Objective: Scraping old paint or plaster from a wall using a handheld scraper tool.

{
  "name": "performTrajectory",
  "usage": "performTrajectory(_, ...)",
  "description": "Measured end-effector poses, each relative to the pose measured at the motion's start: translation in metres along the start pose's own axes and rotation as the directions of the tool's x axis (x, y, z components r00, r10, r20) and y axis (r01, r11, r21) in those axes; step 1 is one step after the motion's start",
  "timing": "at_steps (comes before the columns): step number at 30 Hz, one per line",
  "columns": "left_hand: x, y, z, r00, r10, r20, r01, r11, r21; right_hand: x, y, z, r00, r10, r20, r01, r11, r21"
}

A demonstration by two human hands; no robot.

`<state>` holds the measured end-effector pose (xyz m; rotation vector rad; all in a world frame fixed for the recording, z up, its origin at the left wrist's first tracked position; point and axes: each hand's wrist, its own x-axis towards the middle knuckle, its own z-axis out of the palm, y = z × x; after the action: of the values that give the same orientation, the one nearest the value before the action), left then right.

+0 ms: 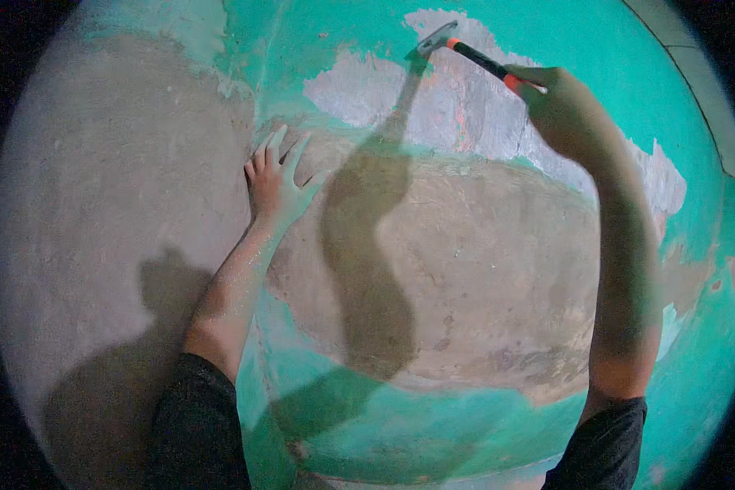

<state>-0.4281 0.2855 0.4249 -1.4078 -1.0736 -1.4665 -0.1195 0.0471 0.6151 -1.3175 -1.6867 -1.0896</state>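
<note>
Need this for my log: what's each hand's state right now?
Left hand: open, spread against the wall, holding nothing.
Right hand: closed, holding a tool with a black-and-orange handle.

Lighting is dim and uneven, coming from the right: a broad arm shadow (371, 253) falls leftward across the wall (498, 253), and a large dark body shadow (98, 400) covers its lower left. The right forearm (626, 269) lies mostly in shade, its outline soft. Fine grain shows; fisheye distortion curves straight edges, and black vignetting fills the corners.
</note>
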Motion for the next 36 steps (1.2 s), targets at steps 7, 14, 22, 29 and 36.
performTrajectory(7, 0.001, 0.001, 0.001, 1.000, 0.010, -0.014, -0.010, 1.000, -0.006, -0.008, -0.007, -0.004, 0.999, 0.036, -0.013, -0.035, 0.997, 0.063)
performTrajectory(14, -0.004, -0.001, 0.007, 0.997, 0.016, -0.070, -0.018, 1.000, -0.020, -0.009, -0.013, -0.002, 0.999, 0.021, -0.027, -0.020, 1.000, 0.023)
performTrajectory(22, 0.002, 0.001, 0.001, 0.999, -0.004, -0.032, 0.003, 1.000, -0.020, -0.005, -0.005, -0.031, 0.991, 0.001, 0.132, 0.000, 1.000, -0.011)
performTrajectory(29, -0.003, -0.005, 0.004, 0.998, 0.019, -0.055, -0.019, 1.000, -0.015, 0.000, -0.006, -0.018, 0.997, 0.020, 0.080, -0.019, 1.000, -0.016)
performTrajectory(36, -0.003, 0.000, 0.004, 0.998, 0.023, -0.059, -0.024, 1.000, -0.013, 0.008, 0.000, -0.017, 0.991, -0.050, 0.123, 0.057, 0.997, -0.056)
